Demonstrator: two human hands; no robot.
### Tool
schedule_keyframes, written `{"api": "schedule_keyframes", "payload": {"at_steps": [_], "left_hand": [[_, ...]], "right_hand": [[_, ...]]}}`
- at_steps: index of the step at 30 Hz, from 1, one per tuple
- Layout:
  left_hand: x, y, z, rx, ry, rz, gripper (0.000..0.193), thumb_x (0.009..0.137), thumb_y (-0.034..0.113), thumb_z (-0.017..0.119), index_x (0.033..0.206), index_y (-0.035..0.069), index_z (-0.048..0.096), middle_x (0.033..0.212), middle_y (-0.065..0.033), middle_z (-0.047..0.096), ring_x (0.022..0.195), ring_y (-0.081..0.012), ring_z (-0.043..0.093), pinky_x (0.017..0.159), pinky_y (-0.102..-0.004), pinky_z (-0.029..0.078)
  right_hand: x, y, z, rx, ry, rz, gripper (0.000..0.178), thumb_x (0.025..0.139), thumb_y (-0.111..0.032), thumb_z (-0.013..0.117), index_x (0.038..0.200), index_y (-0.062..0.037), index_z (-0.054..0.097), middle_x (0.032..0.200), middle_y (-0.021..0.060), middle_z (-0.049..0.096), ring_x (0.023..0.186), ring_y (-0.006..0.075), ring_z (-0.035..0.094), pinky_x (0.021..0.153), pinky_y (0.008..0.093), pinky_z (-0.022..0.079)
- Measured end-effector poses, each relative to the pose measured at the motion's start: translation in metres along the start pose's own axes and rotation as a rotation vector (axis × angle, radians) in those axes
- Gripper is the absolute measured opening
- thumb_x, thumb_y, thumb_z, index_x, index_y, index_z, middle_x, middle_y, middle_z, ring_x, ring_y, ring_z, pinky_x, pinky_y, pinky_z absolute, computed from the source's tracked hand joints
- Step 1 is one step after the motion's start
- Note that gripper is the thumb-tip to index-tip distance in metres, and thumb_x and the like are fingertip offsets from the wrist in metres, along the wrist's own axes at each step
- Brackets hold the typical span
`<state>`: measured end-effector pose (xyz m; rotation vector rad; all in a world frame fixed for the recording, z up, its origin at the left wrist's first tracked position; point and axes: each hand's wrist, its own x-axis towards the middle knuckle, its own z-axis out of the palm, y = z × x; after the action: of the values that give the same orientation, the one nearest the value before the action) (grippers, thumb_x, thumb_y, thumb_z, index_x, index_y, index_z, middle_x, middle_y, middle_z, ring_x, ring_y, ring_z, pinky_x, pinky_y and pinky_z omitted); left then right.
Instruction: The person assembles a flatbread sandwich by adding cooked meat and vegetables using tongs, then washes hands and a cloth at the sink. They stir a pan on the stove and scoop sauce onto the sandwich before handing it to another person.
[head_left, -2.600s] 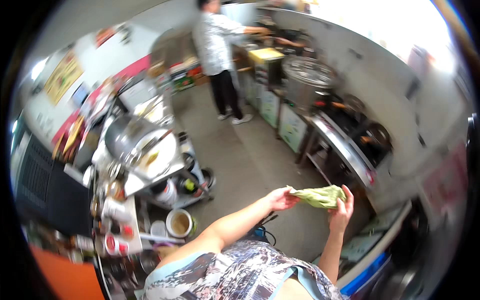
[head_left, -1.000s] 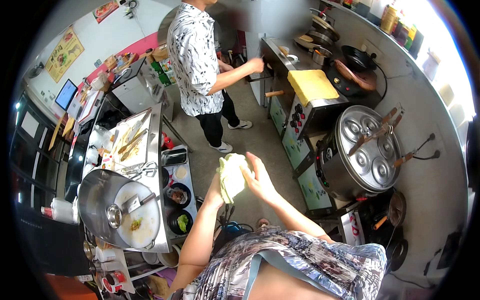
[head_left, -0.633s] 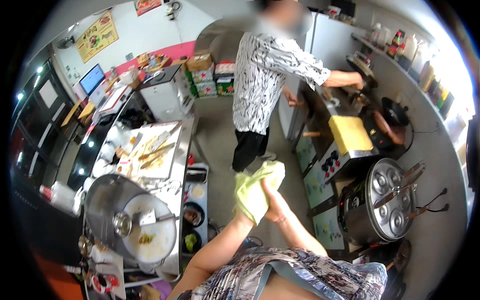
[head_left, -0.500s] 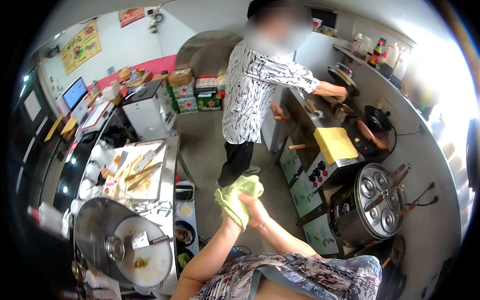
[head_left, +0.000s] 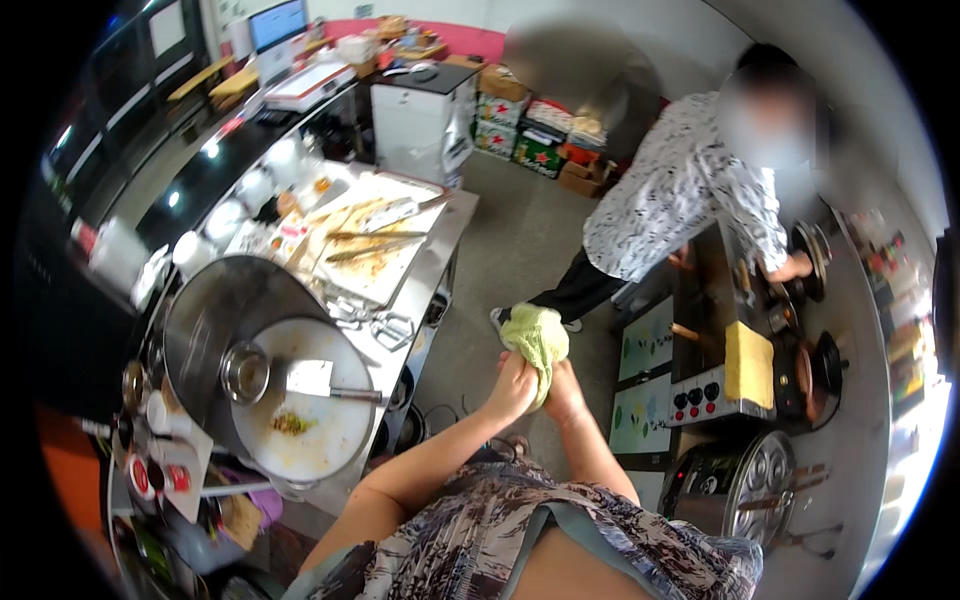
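A light green cloth [head_left: 537,333] is bunched between my two hands, in front of my body and above the floor. My left hand [head_left: 516,384] is closed, its fingers curled against the cloth's left side. From the right, my right hand [head_left: 566,388] grips the same cloth, which covers most of its fingers. A fold of the cloth hangs down between the two wrists.
On the left counter, a cleaver [head_left: 310,377] and chopped food [head_left: 291,424] lie on a round white board [head_left: 335,450]; a large metal pot [head_left: 205,300] stands beside it. At right, another person [head_left: 665,190] reaches over the stove counter, where a yellow cloth [head_left: 749,365] hangs.
My view has swung toward the left counter. My left hand, earlier mostly covered by the cloth, now shows outside it; my right hand has become more covered. The other person bends further over the stove.
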<state>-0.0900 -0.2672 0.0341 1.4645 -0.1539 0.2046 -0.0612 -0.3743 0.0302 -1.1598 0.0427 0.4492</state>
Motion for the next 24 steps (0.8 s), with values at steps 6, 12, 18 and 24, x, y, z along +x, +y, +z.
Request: {"api": "schedule_keyframes", "payload": {"at_steps": [6,12,18,24], "left_hand": [[-0.001,0.014,-0.058,-0.39,-0.034,-0.04,0.025,0.099,0.014,0.043,0.121,0.004,0.047,0.094,0.0004,0.054,0.081,-0.0049,0.05,0.068,-0.0211,0.042],[0.0,0.013,-0.045,-0.653,0.179,-0.204,0.034,0.091,0.007,0.056,0.124,0.008,0.049,0.108,-0.001,0.057,0.096,-0.0099,0.056,0.078,-0.0229,0.047],[0.007,-0.022,-0.065,-0.911,0.464,-0.282,0.019,0.091,0.006,0.056,0.109,0.001,0.058,0.105,-0.0085,0.062,0.095,-0.0177,0.061,0.079,-0.0313,0.052],[0.0,-0.056,-0.083,-0.368,0.429,-0.305,0.025,0.095,0.018,0.049,0.111,0.001,0.058,0.103,-0.0065,0.062,0.091,-0.0151,0.06,0.077,-0.0304,0.05]], "right_hand": [[0.028,-0.033,0.007,-1.066,0.109,-0.543,0.045,0.093,-0.022,0.06,0.124,0.0093,0.049,0.119,0.0177,0.059,0.109,0.021,0.057,0.097,0.0336,0.043],[0.014,-0.035,0.072,0.254,-0.392,-0.162,0.04,0.099,-0.028,0.046,0.125,0.0023,0.05,0.126,0.0152,0.054,0.118,0.0262,0.05,0.106,0.0386,0.035],[0.025,0.016,0.085,0.316,-0.308,0.151,0.046,0.101,-0.036,0.039,0.133,-0.002,0.044,0.133,0.011,0.047,0.125,0.0228,0.042,0.109,0.0363,0.029],[0.034,0.047,0.085,-0.571,-0.328,-0.195,0.071,0.099,-0.034,0.047,0.147,0.0038,0.012,0.144,0.0221,0.034,0.133,0.0272,0.034,0.11,0.0337,0.027]]}}
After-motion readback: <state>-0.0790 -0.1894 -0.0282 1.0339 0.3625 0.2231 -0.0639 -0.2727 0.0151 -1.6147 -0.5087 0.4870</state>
